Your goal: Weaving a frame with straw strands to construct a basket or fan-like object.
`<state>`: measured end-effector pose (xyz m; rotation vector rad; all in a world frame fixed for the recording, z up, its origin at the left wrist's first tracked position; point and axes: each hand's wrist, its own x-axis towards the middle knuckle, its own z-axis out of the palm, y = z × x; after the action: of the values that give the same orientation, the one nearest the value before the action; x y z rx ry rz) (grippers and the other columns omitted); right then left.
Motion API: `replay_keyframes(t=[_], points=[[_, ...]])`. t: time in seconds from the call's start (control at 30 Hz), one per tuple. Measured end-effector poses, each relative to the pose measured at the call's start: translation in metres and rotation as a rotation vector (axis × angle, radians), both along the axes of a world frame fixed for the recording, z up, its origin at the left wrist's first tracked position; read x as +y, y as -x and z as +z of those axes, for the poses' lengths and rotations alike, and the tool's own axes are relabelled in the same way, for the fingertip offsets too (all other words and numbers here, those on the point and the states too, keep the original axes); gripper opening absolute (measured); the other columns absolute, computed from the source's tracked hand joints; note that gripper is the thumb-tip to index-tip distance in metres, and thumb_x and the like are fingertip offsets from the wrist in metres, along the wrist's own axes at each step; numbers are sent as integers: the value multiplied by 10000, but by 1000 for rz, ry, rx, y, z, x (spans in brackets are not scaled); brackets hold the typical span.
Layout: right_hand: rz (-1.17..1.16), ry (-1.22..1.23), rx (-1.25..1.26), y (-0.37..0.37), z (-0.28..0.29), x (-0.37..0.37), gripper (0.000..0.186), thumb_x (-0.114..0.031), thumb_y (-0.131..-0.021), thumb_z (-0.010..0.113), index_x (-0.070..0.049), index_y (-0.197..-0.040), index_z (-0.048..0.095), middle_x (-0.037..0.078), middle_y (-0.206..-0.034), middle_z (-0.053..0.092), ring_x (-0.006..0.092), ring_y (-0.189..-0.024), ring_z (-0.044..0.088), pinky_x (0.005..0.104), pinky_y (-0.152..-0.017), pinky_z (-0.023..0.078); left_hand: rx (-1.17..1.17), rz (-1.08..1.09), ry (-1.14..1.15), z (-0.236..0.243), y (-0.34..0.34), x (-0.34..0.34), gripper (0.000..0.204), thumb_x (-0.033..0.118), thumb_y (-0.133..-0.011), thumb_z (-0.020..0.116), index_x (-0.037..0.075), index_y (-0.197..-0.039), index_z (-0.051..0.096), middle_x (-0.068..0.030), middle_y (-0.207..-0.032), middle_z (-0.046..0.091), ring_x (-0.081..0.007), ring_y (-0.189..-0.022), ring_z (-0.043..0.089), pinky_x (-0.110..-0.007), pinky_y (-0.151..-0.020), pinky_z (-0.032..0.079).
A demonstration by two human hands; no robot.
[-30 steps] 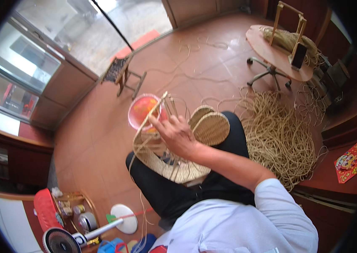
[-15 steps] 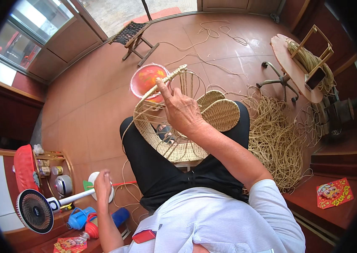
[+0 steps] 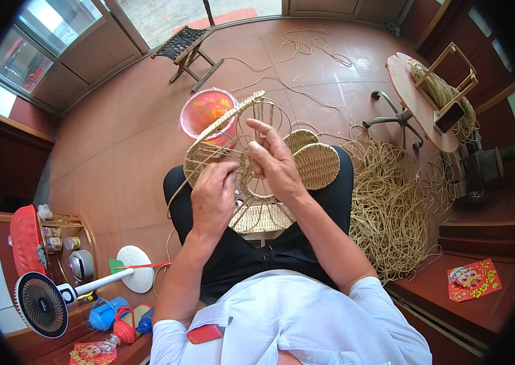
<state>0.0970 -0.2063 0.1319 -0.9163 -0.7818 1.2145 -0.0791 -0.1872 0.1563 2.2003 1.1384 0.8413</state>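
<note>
Between my knees stands a partly woven piece of straw-coloured cord, with a curved braided rim (image 3: 224, 123), a round frame of bare cords and two oval woven lobes (image 3: 318, 166) over my right thigh. A flat woven band (image 3: 264, 219) lies nearest my body. My left hand (image 3: 213, 198) is closed at the left of the round frame, its fingertips pinched on cord strands. My right hand (image 3: 277, 164) is just right of it, over the round frame. Its index finger is stretched out and its thumb is apart, with nothing visible held; the other fingers are partly hidden.
A large heap of loose cord (image 3: 388, 213) lies on the floor at my right. Beyond the work stand a red bucket (image 3: 191, 121) and a folding stool (image 3: 189, 52). A round-topped swivel stand (image 3: 400, 79) is far right; a fan (image 3: 41, 304) is at left.
My left hand has come from beside the fan at the left to the woven piece. My right hand has left the rim and drawn lower. The round frame of cords now shows between them.
</note>
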Motion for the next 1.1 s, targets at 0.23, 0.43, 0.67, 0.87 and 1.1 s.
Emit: replay_keyframes(t=[0.23,0.43,0.67,0.87,1.1], points=[[-39,43,-246,-68,11,-31,420,-160,-1114,590,-63,-1521,549,-42,-901,599,21,-712,464,185,-610,393,44,-136,-386,-18,-42,28,194,2,-945,683,65,-1128,683,-121,-1066,682,-334,-1037,667,-464,-914,557],[-263,-45,-296,-145,52,-40,375,-171,-1115,619,-51,-1468,578,-24,-933,632,29,-752,507,191,-658,420,95,-159,-414,-18,-51,35,121,28,-944,731,74,-1046,686,-100,-986,687,-326,-969,676,-453,-862,548],[-685,-308,-389,-118,101,-41,318,-67,-1050,716,-23,-1340,594,53,-1054,735,88,-884,661,245,-781,539,25,-75,-377,-23,-66,38,115,66,-931,714,89,-1029,658,-87,-954,643,-310,-916,638,-457,-808,556],[-461,-107,-844,-70,35,-61,310,-44,-1027,703,-36,-1325,620,104,-1060,763,139,-814,711,296,-756,585,115,-63,-500,-32,-70,34,159,94,-928,712,62,-1082,690,-122,-970,627,-316,-929,634,-449,-829,554],[-282,-22,-1182,-40,13,-23,784,24,-992,585,-62,-1698,257,321,-1429,646,494,-1066,717,506,-838,610,125,-81,-488,-29,-66,21,188,63,-939,656,40,-1119,708,-142,-1032,642,-339,-1000,644,-464,-896,555]])
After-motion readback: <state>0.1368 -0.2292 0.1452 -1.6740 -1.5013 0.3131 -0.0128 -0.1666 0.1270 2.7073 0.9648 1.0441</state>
